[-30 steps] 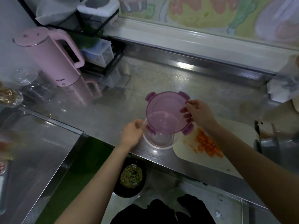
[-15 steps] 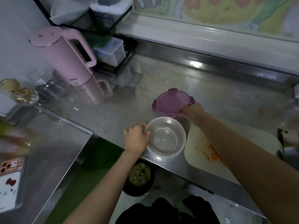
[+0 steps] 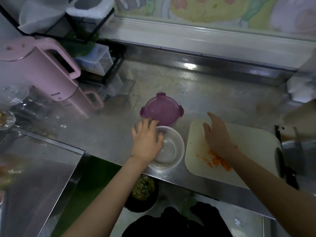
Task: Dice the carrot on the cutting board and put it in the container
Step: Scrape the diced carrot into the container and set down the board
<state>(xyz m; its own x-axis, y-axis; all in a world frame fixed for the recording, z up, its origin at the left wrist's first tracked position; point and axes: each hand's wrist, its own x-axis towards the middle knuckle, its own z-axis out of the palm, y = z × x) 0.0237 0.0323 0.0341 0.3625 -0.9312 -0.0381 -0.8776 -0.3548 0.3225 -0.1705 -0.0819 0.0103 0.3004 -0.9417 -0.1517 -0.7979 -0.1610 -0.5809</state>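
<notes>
- Steel counter [image 3: 213, 100]: everything for the job sits bunched along the front edge, easy to reach.
- Cutting board [image 3: 248, 144]: just right of the container, so the carrot has a short trip.
- Container [image 3: 177, 139]: clear, uncovered, nothing in it yet, ready to be filled.
- Purple lid [image 3: 162, 110]: lying flat right behind the container, out of the way I'd guess.
- Left hand [image 3: 147, 139]: fingers loose and spread over the container's left rim, no real grip. Looks like it's steadying it.
- Right hand [image 3: 217, 134]: flat and open over the board, holding nothing. Probably lining up a scoop.
- Diced carrot [image 3: 217, 159]: small orange pile on the board's near side, partly hidden by the right wrist.
</notes>
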